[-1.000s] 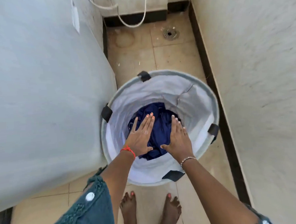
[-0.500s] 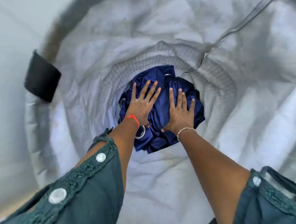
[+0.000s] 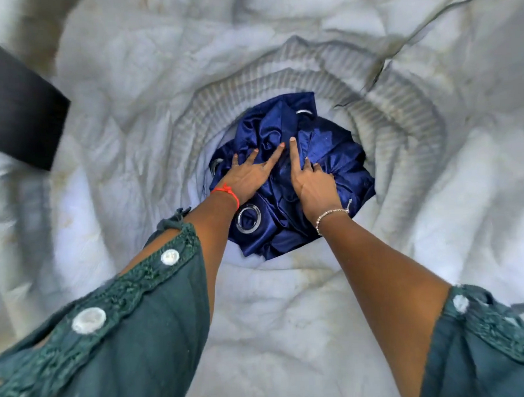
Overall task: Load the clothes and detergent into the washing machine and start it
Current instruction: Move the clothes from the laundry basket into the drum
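The view looks straight down into a laundry basket (image 3: 290,303) lined with crumpled white fabric. A blue cloth (image 3: 328,152), shiny and creased, lies bunched at the bottom of the basket, in the middle. Metal rings are set into it. One ring (image 3: 248,218) shows at the near edge of the heap, and two more peek out at its left and far edges.

Both arms reach down inside the basket. The left hand (image 3: 247,177) lies flat on the left part of the cloth with its fingers straight and spread. A red thread (image 3: 227,192) circles that wrist. The right hand (image 3: 313,186) is just beside it on the middle of the cloth. Its forefinger points straight out and nearly touches the left hand's fingertips, while its other fingers curl into the folds and gather a bunch of cloth. A thin bead bracelet (image 3: 328,214) sits on the right wrist.

A ribbed band (image 3: 402,124) runs around the basket wall just above the cloth. A black tab (image 3: 16,105) is fixed to the rim on the left. Green sleeves (image 3: 125,342) with white buttons cover the upper arms at the near side of the basket.
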Demonstrator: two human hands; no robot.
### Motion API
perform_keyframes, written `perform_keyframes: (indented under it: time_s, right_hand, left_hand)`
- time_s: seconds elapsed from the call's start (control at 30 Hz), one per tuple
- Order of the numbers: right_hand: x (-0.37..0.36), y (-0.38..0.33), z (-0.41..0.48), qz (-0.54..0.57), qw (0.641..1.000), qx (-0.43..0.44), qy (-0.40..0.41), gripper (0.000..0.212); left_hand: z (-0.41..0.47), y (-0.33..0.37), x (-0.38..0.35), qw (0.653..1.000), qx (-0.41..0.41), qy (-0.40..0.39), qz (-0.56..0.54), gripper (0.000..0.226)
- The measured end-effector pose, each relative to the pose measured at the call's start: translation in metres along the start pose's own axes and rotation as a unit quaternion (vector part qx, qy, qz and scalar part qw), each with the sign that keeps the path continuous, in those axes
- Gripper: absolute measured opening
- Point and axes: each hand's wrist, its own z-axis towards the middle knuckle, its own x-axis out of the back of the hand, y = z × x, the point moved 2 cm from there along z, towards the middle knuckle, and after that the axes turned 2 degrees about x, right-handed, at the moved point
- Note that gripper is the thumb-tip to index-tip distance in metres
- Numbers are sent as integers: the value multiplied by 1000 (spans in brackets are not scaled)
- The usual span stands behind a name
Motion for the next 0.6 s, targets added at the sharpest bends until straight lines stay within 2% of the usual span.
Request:
perform_keyframes:
  time_s: [0.1, 0.23, 0.37, 0.47, 0.6]
  right_hand:
    - [30, 0, -16, -17, 1000, 6, 24, 87]
    - [78, -1, -38, -5, 997, 0, 75, 86]
    - [108, -7, -53, 12, 997, 7, 79, 83]
    - [87, -3, -48, 11, 999, 3, 37, 91]
    - [37, 6, -33, 32, 999, 5, -21, 97]
  left_hand:
    - [-19, 6, 17, 998, -8, 10, -55, 101]
    - [-52, 20, 34, 989, 37, -9, -140, 110]
    - [-71, 27, 37, 998, 65, -17, -14, 130]
    - [-63, 27, 16, 995, 46, 4, 87, 131]
    - [-33, 20, -15, 993, 52, 26, 105, 130]
